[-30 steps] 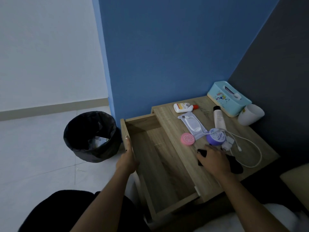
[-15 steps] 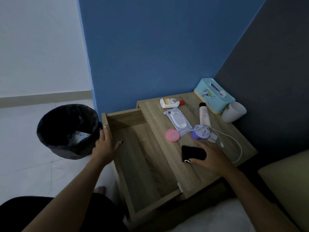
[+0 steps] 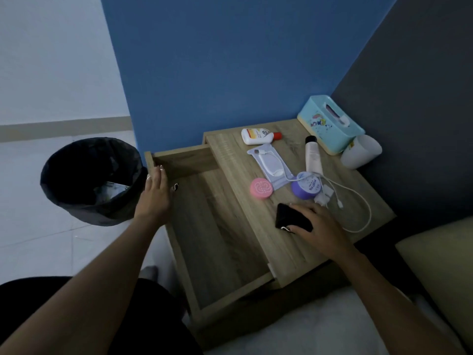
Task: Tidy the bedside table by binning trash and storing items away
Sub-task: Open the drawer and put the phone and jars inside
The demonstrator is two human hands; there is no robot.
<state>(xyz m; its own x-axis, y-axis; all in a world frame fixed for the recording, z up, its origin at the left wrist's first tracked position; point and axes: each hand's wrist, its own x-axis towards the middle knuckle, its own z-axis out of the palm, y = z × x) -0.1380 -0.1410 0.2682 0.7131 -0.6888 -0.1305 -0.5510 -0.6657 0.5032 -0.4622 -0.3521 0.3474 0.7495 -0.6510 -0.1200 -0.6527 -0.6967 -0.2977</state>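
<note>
The wooden bedside table has its drawer pulled out to the left, with nothing visible inside. My right hand rests on a flat black object near the table's front, fingers closing around it. My left hand lies open on the drawer's far left edge. On the table top lie a pink round tin, a purple jar, a pale pouch, a white cable, a white tube and a small white bottle with a red cap.
A black-lined bin with some paper in it stands on the floor left of the drawer. A teal tissue box and a white cup sit at the table's back right corner. A bed and a pillow lie at the lower right.
My right hand slid the black object a little toward the drawer and closed around it. My left hand moved up along the drawer's left edge and opened. The view shifted.
</note>
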